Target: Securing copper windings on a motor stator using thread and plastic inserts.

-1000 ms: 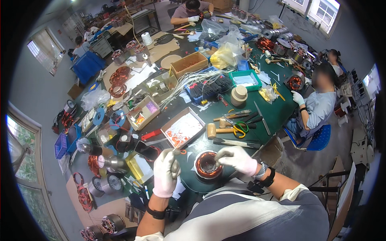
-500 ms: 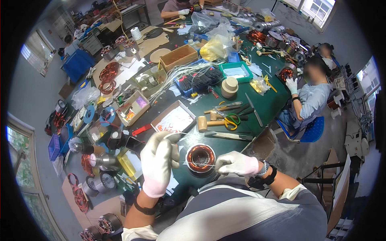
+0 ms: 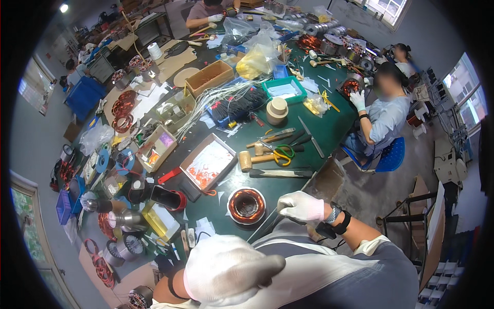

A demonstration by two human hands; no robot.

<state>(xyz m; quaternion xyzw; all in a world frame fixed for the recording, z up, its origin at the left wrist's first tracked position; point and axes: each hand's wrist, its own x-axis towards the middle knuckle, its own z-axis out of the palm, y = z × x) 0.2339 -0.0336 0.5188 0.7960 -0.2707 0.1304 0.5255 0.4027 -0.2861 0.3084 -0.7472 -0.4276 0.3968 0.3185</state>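
A ring-shaped stator (image 3: 232, 207) with copper windings and a pale rim lies on the green table in front of me. Just right of it, my gloved right hand (image 3: 301, 207) is closed in a pinch on a thin white cord (image 3: 263, 226). The cord slants down from there toward my left hand (image 3: 226, 270). That hand, also gloved, is close to my chest, its fingers folded together and pointing right. Its grip on the cord is partly hidden by the glove.
Beyond the stator lie a wooden mallet (image 3: 245, 161), scissors (image 3: 283, 156) and a cardboard tray (image 3: 210, 160) of paper scraps. A phone (image 3: 165, 196) and a yellow box (image 3: 158, 221) are to the left. A co-worker (image 3: 383, 113) sits at the right, handling another stator.
My left hand has moved from beside the stator down and back toward my chest. The right hand stays near the stator's right side. The view has shifted slightly.
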